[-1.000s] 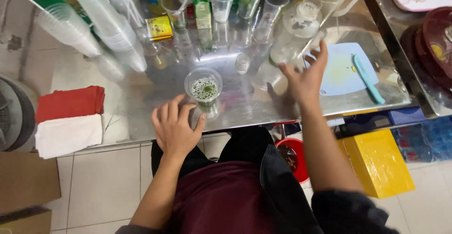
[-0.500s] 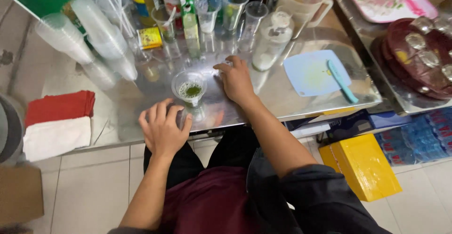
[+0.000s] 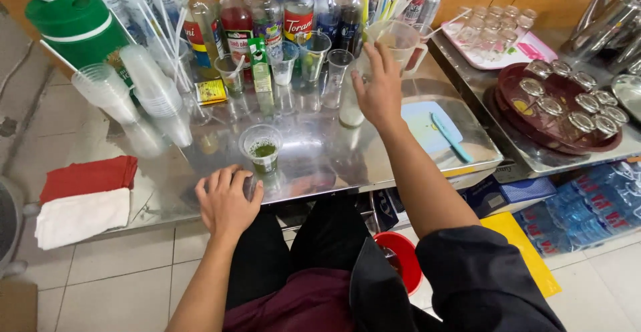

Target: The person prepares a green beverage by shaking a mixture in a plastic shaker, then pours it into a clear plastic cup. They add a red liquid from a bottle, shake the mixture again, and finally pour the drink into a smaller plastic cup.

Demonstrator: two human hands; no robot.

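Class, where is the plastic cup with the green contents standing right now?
In the head view, the plastic cup stands on the steel counter, just beyond the left hand.

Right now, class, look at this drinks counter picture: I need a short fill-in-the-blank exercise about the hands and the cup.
1. The clear plastic cup holds a little ____ liquid.
2. The left hand lies flat on the ____ counter.
3. The right hand is raised towards the clear ____.
4. The light blue board bears a teal ____.

Missing words: green; steel; jug; knife
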